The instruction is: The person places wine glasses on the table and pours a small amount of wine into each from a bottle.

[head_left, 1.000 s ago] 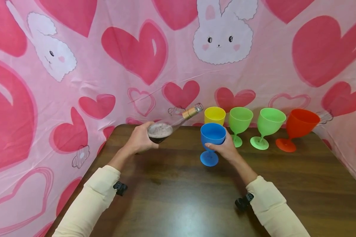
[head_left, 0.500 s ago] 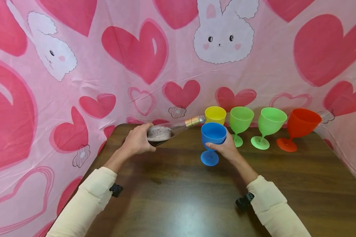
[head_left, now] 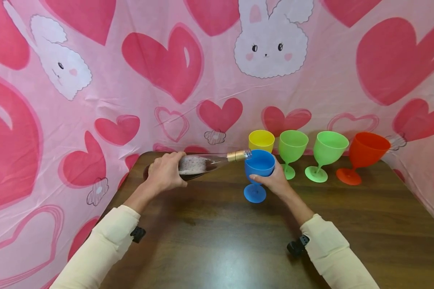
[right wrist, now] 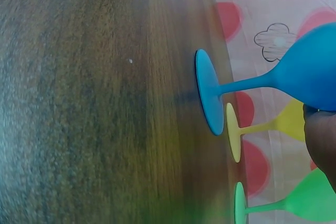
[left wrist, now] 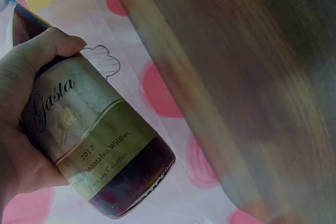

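Note:
My left hand grips a clear wine bottle round its body. The bottle lies nearly level, its gold-banded neck pointing right, and dark, foamy liquid shows inside. Its mouth is at the left rim of a blue goblet. Whether liquid flows out cannot be made out. In the left wrist view the bottle's label and base face the camera. My right hand holds the blue goblet by its bowl, upright, with the thumb across the front. The goblet's foot shows in the right wrist view, and the inside of its bowl is mostly hidden.
Behind the blue goblet stands a yellow goblet. To its right, in a row along the table's back, are two green goblets and a red goblet. A pink heart-patterned cloth hangs behind the brown table.
The bottle has tipped from a slant to nearly level, its mouth coming down to the blue goblet's rim. My left hand has turned with it; the right hand and goblet stay put.

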`<action>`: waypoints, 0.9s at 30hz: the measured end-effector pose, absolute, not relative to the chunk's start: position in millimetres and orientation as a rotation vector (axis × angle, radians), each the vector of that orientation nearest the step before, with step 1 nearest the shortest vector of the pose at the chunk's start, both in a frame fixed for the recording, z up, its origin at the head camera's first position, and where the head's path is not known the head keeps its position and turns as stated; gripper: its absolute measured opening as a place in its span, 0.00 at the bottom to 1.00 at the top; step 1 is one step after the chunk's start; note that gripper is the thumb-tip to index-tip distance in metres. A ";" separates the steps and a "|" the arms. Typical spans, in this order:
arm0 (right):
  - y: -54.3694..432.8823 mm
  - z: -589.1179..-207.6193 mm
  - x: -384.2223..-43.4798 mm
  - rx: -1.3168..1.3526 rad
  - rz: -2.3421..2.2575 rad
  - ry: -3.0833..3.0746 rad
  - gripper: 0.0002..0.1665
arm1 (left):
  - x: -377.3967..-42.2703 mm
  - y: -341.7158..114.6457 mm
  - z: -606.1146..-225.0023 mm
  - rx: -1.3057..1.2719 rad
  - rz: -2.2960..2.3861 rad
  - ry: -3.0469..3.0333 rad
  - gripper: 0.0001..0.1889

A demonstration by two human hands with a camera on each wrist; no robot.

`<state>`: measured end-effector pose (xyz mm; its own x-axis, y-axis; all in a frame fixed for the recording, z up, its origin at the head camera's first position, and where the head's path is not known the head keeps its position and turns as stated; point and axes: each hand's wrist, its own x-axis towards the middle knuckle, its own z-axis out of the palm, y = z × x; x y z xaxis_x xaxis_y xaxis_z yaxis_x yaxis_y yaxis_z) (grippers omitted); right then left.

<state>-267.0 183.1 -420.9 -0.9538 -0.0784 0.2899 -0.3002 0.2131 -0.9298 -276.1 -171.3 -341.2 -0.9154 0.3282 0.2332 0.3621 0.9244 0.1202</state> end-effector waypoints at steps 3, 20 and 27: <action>182.8 -421.5 -267.6 0.364 1.830 -2.303 0.48 | -276.4 -172.0 -339.6 -0.538 -0.196 -2.852 0.47; 184.0 -420.3 -268.1 0.342 1.823 -2.326 0.48 | -279.6 -169.2 -330.1 -0.568 -0.137 -2.848 0.47; 183.8 -420.2 -268.3 0.351 1.822 -2.335 0.48 | -281.7 -167.9 -323.1 -0.572 -0.072 -2.857 0.47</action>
